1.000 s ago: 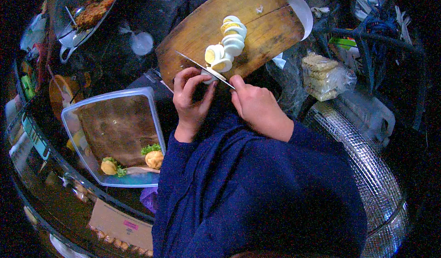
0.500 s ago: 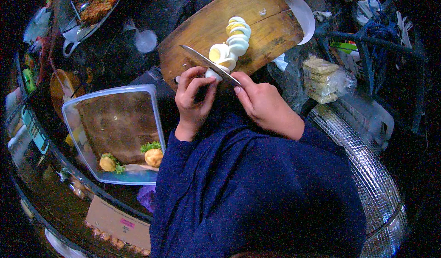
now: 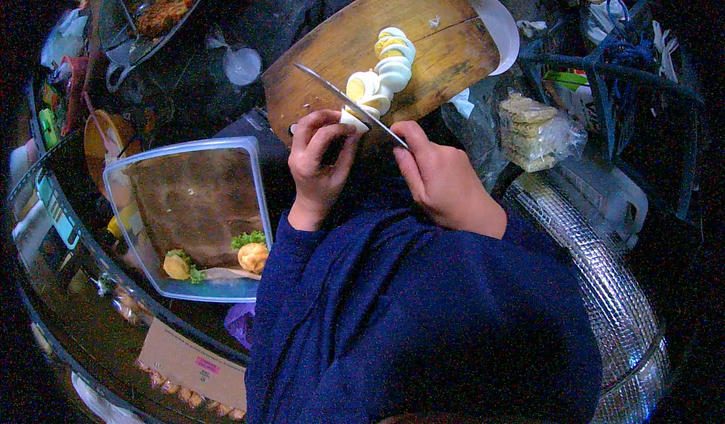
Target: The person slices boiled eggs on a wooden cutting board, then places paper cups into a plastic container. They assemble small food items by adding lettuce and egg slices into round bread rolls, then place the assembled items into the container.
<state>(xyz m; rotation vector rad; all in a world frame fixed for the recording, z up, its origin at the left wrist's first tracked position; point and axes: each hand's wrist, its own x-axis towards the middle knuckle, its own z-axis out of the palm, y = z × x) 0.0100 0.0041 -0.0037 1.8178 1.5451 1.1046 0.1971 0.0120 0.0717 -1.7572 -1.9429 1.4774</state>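
Note:
On a worn wooden cutting board [image 3: 445,54] lies a curving row of boiled egg slices [image 3: 393,73], white with yellow yolk. My right hand [image 3: 447,178] grips a knife [image 3: 332,88], whose blade points up and to the left across the near end of the row. With fingers curled, my left hand [image 3: 321,160] holds the uncut end of a boiled egg [image 3: 353,120] at the board's near edge, right beside the blade. The knife's handle is hidden inside my right hand.
Left of my arm stands a clear plastic container [image 3: 260,190] with two yellowish round pieces and lettuce. Beyond it is a pan [image 3: 143,46] of reddish food. Bagged pale slabs [image 3: 532,133] lie to the right, near a silvery quilted roll [image 3: 596,273].
My right hand has drawn the knife a little toward me and to the right. The egg end in my left hand shows more of its cut side.

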